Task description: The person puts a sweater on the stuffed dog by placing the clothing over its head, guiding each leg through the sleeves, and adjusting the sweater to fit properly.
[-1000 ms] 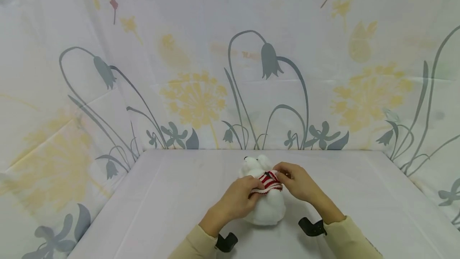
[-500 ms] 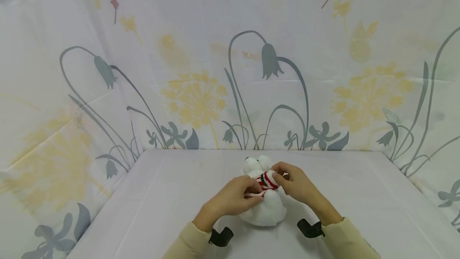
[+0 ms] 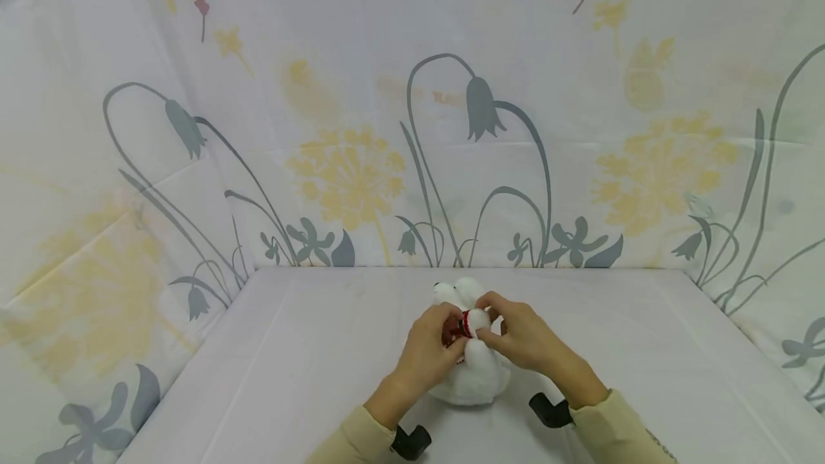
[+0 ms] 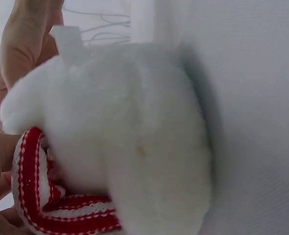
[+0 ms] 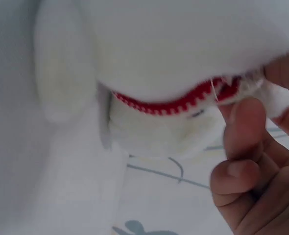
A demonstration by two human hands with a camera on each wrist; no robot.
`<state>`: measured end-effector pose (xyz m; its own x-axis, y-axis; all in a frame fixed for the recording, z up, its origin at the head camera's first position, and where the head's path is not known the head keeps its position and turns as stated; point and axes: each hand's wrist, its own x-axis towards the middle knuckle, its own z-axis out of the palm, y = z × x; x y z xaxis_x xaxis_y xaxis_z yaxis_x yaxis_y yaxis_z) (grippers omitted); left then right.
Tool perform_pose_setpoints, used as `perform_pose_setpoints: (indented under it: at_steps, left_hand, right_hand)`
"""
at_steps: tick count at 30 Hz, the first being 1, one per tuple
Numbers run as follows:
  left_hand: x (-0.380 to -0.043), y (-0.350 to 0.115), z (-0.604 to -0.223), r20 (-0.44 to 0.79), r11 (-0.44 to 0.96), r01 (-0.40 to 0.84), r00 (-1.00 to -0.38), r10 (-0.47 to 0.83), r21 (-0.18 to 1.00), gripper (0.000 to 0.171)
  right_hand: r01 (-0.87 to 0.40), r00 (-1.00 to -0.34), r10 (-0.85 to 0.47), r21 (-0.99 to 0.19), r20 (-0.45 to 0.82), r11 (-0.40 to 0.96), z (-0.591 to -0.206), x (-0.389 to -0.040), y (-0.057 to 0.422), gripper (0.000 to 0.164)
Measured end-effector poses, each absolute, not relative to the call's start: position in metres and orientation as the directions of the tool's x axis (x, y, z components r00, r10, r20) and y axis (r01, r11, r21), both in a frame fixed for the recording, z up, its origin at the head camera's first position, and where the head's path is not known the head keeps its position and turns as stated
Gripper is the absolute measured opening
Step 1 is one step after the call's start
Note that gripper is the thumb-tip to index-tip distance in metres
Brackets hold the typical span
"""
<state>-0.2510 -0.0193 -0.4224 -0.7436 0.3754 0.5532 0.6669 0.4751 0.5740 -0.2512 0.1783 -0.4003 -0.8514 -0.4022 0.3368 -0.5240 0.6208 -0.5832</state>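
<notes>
A white plush bear [image 3: 473, 382] sits on the white surface in the head view, its snout up and to the left. Around its upper body is a red-and-white striped knit garment [image 4: 33, 188], mostly covered by my fingers in the head view. My left hand [image 3: 425, 349] grips the bunched knit on the bear's left-hand side. With thumb and fingers, my right hand [image 3: 525, 339] pinches the bear's white arm [image 3: 478, 321] beside the red edge. A small white tag [image 4: 68, 43] sticks out of the fur in the left wrist view. The right fingertips partly hide the garment's end in the right wrist view.
White cloth covers the table [image 3: 309, 364]. Behind it rises a curtain [image 3: 361, 92] printed with grey and yellow flowers. A black wrist mount [image 3: 412, 442] shows below the left wrist, another black mount [image 3: 550, 410] below the right one.
The red-and-white knit has been drawn leftward under the left hand, so less stripe shows and more white arm. The right hand has shifted slightly left, from the garment's edge onto the arm.
</notes>
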Motion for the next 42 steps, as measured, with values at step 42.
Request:
perform_pose_setpoints:
  at_steps: [42]
  left_hand:
    - [-0.253,-0.031,-0.416,0.470,0.536,0.662,-0.749,0.467,0.523,0.048]
  right_hand:
    - [-0.583,-0.811,-0.355,-0.605,0.464,0.542,-0.405,-0.252,0.174,0.035]
